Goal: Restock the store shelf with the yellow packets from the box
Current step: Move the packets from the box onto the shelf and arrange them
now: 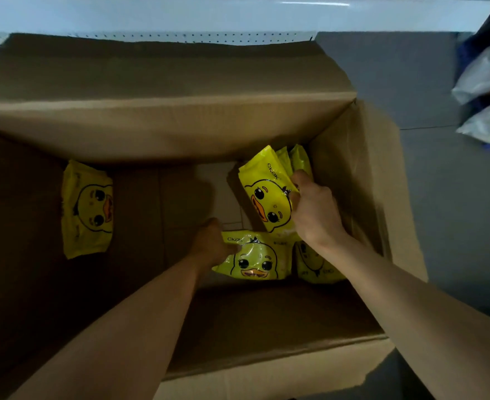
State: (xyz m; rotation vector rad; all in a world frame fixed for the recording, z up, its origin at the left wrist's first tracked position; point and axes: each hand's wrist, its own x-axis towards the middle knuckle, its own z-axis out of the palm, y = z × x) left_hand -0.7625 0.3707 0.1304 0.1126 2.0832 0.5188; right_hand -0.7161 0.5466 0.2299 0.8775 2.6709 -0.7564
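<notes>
We reach both arms down into the open cardboard box [362,174]. Our right hand [314,209] curls its fingers round a tilted yellow packet [266,197] near the right wall. Our left hand [212,243] pinches the edge of a flat packet [256,261]. Another packet [86,209] lies alone by the left wall, well apart
</notes>
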